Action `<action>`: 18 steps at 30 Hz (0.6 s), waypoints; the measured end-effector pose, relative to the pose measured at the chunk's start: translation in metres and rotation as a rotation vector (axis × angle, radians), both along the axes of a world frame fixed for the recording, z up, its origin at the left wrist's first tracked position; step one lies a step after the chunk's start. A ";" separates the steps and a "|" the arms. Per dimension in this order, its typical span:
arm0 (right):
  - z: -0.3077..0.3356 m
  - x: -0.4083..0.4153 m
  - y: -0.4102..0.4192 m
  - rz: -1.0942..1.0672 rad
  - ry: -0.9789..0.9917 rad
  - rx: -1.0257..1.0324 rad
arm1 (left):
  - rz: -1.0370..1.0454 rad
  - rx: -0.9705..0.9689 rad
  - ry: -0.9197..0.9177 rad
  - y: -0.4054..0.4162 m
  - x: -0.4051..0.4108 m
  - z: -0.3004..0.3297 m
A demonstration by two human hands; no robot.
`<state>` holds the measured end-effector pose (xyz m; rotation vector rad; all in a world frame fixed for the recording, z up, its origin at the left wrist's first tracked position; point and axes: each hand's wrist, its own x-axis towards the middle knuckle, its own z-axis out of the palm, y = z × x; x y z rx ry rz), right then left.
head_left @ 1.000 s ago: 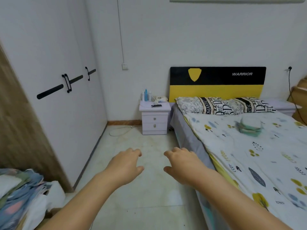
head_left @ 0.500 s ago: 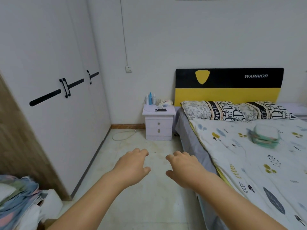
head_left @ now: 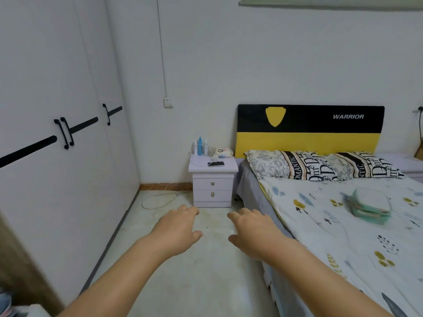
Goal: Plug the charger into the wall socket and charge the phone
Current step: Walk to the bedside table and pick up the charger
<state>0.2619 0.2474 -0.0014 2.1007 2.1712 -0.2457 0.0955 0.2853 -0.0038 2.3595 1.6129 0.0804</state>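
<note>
A dark phone (head_left: 215, 164) lies flat on the white bedside table (head_left: 213, 180) at the far wall. Just behind it sits a small white charger (head_left: 214, 158) with a thin white cable looping over the tabletop. The white wall socket (head_left: 168, 102) is on the wall above and left of the table. My left hand (head_left: 176, 229) and my right hand (head_left: 253, 232) reach forward over the floor, well short of the table, fingers loosely spread, both holding nothing.
A bed (head_left: 338, 216) with a black and yellow headboard fills the right side; a folded green bundle (head_left: 369, 209) lies on it. White wardrobe doors (head_left: 68, 138) line the left. Bottles (head_left: 200, 146) stand at the table's back. A cord (head_left: 158, 199) lies coiled on the floor.
The view has moved nearer to the bedside table, which appears larger. Both hands stay stretched out in front, holding nothing.
</note>
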 end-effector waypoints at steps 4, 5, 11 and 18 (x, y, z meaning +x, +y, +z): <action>-0.008 -0.002 0.035 -0.018 0.018 0.005 | -0.036 -0.014 0.008 0.040 0.000 -0.003; -0.010 -0.002 0.043 -0.019 0.021 0.003 | -0.041 -0.016 0.009 0.048 0.001 -0.004; -0.021 0.007 0.097 -0.019 0.055 -0.015 | -0.063 -0.043 0.009 0.100 0.011 -0.016; -0.033 0.033 0.178 0.001 0.083 -0.014 | -0.036 -0.051 0.035 0.176 0.036 -0.027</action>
